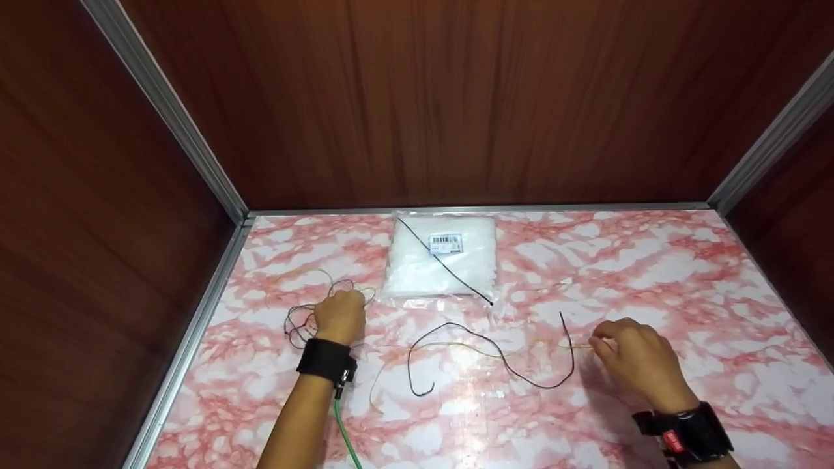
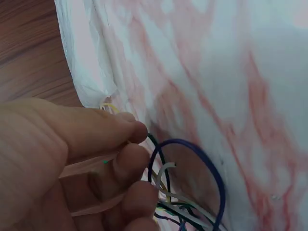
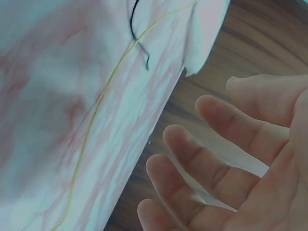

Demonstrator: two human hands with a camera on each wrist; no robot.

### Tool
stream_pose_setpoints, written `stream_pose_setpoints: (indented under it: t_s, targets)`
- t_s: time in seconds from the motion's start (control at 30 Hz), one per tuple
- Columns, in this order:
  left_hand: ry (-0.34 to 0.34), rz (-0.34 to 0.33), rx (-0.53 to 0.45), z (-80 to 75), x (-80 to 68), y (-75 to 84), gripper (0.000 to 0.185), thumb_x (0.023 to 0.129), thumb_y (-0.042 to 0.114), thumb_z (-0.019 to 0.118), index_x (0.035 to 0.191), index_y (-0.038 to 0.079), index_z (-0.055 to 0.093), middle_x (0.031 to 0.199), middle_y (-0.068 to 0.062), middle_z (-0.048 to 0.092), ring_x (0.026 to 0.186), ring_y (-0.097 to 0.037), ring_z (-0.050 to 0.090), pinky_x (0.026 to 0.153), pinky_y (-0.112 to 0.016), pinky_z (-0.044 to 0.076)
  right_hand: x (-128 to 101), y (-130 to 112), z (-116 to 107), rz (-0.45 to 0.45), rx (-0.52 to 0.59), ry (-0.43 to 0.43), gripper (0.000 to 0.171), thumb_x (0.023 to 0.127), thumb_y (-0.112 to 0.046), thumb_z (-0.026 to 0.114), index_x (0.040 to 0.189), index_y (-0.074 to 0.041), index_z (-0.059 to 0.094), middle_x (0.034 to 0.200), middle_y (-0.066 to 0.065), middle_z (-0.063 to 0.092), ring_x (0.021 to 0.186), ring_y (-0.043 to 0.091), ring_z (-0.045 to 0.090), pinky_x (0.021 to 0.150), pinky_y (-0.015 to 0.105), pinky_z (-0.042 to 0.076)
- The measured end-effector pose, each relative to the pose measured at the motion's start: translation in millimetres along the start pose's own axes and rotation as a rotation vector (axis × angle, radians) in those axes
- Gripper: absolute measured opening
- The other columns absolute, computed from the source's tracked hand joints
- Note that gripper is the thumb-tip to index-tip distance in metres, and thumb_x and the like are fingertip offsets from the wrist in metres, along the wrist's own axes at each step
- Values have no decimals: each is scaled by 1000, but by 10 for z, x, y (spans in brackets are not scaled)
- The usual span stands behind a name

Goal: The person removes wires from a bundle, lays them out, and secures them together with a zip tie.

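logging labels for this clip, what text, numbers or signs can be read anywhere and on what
White sticker on the clear plastic bag: a barcode with small print, too small to read.
Red tag on the black band of the right wrist: light marks, too blurred to read.
Nothing legible in the left wrist or right wrist views; none on the wires or the marbled table.
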State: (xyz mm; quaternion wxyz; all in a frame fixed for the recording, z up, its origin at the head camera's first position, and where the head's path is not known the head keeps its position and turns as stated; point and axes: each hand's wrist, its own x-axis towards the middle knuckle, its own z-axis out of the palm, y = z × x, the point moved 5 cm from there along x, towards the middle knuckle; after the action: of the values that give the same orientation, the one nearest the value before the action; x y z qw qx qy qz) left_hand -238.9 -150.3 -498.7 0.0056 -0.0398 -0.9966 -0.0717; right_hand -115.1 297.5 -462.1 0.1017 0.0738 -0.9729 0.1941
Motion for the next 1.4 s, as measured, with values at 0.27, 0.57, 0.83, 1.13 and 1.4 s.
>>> stream_pose_setpoints:
  t_s: [0.27, 0.57, 0.83, 1.13, 1.4]
  targets:
    - [352, 161, -51, -345, -204, 154, 13, 82, -4, 62, 71, 1, 66, 79, -15, 62, 64, -39, 64, 49, -48, 52, 210, -471, 138, -96, 70, -81, 6, 87, -23, 72, 88, -17, 74, 85, -4, 63, 76, 16, 59, 66, 40, 47]
    - [511, 421, 53, -400, -469, 361, 21, 78, -9, 64, 65, 4, 54, 57, -11, 52, 49, -30, 59, 40, -36, 48, 642, -1419, 487, -255, 208, -262, 17, 89, -20, 69, 106, -19, 70, 87, -10, 66, 74, 4, 60, 64, 26, 50]
    - [559, 521, -20, -456, -622, 537, 22, 79, -7, 65, 66, 6, 54, 59, -8, 50, 51, -27, 58, 41, -34, 48, 878, -1901, 842, -375, 292, -310, 47, 90, -16, 67, 134, -12, 52, 77, -9, 64, 67, 5, 59, 68, 31, 50]
    - [541, 563, -46, -444, -652, 602, 19, 80, -7, 63, 70, 8, 56, 61, -5, 49, 52, -22, 57, 42, -29, 47, 1002, -2089, 1058, -326, 365, -364, 9, 92, -17, 65, 101, -16, 66, 79, -8, 62, 72, 9, 59, 68, 32, 48]
    - [575, 610, -103, -494, -658, 598, 20, 82, -6, 63, 71, 8, 54, 63, -4, 51, 55, -19, 57, 46, -28, 47, 1066, -2098, 1076, -251, 432, -279, 29, 91, -23, 68, 115, -15, 56, 82, -6, 60, 67, 10, 56, 62, 32, 47]
